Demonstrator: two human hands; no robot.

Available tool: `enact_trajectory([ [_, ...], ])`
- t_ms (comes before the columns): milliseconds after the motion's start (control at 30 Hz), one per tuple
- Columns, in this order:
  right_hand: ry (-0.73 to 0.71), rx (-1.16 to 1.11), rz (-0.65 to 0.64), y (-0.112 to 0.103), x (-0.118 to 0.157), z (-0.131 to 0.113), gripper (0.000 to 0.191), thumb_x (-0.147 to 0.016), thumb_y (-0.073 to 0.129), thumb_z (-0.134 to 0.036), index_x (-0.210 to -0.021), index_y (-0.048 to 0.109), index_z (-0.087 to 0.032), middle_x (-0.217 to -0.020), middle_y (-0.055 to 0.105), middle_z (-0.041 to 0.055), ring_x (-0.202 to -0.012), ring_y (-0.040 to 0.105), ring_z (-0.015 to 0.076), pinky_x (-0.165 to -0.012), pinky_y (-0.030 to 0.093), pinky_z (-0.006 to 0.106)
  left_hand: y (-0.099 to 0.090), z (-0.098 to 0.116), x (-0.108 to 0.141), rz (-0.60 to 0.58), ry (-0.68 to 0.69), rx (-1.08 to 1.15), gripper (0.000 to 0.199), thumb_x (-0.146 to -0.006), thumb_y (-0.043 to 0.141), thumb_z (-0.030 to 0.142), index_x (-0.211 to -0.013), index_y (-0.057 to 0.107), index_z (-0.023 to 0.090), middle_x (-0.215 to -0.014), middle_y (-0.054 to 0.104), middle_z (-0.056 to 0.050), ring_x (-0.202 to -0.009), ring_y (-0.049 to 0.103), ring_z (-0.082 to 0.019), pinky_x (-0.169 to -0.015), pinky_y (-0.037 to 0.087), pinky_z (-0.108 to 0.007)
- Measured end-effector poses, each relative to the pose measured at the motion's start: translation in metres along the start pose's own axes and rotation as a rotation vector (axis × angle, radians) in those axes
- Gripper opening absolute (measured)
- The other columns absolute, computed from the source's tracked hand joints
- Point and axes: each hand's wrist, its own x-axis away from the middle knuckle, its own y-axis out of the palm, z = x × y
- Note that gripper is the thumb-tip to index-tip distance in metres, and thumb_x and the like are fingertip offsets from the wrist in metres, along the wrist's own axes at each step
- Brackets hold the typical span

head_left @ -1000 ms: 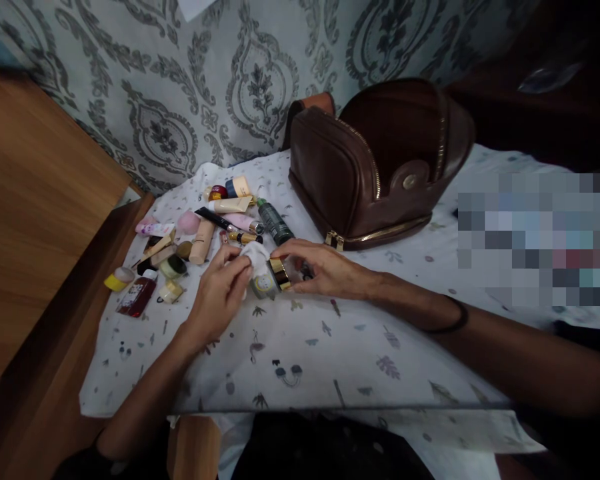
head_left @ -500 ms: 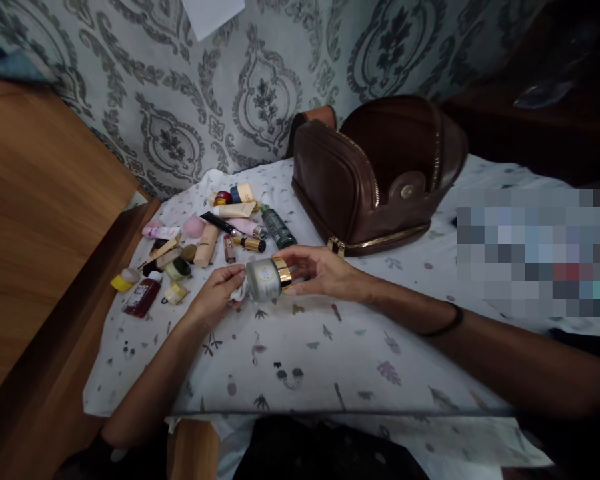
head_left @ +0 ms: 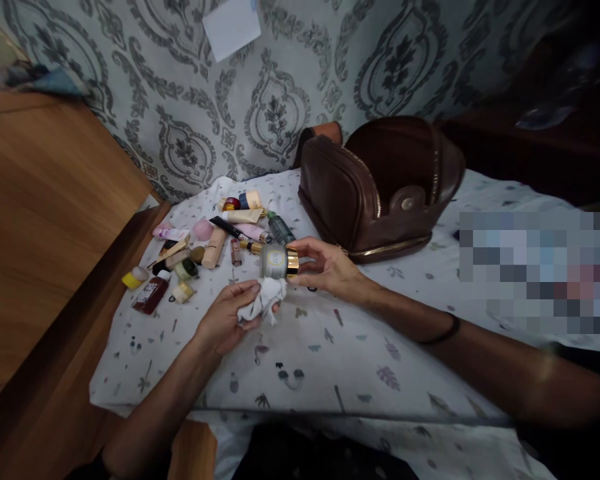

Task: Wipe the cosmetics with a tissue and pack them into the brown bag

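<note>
Over the printed sheet (head_left: 347, 367), the right hand (head_left: 337, 273) clamps the jar (head_left: 273, 261) by its gold lid (head_left: 293, 262); the cloth (head_left: 263, 300), pinched in the left hand (head_left: 223, 320), has moved from its base to just below.

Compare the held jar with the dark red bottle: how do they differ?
Lids: jar gold, bottle white.
Body: jar greyish, bottle dark red.
Place: jar in the right hand, bottle lying on the printed sheet.
Both are capped and labelled.

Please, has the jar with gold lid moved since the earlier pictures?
Yes, the jar has moved up the view, closer to the dark green bottle.
</note>
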Motion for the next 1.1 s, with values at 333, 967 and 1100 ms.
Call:
enact_trajectory([
  [333,0.088,-0.017,-0.07,-0.007,-0.001,-0.004,0.054,-0.065,0.086,-0.038,-0.11,0.063,-0.02,-0.104,0.069,0.0047,-0.097,0.066,0.0204,-0.093,0.052,0.04,-0.005,0.008,0.005,0.136,0.297,-0.374,0.037,-0.083,0.067,0.054,-0.089,0.065,0.017,-0.066,0.055,0.003,-0.055,0.043,-0.009,-0.049,0.033,-0.019],
  [967,0.175,-0.195,-0.194,0.001,0.005,-0.01,0.059,-0.065,0.089,-0.033,-0.116,0.062,-0.021,-0.106,0.07,0.0044,-0.098,0.066,0.0186,-0.089,0.052,0.034,-0.009,0.01,0.004,0.349,0.714,-1.003,0.018,-0.097,0.046,0.032,-0.084,0.052,0.02,-0.078,0.05,0.001,-0.072,0.048,-0.016,-0.067,0.037,-0.027],
  [1100,0.126,-0.198,-0.112,-0.002,0.003,-0.009,0.058,-0.066,0.087,-0.035,-0.116,0.062,-0.021,-0.11,0.069,0.0057,-0.101,0.065,0.0193,-0.089,0.051,0.034,0.001,0.011,0.014,0.271,0.849,-1.059,0.016,-0.099,0.045,0.026,-0.085,0.052,0.02,-0.083,0.05,-0.001,-0.078,0.051,-0.017,-0.071,0.041,-0.027],
])
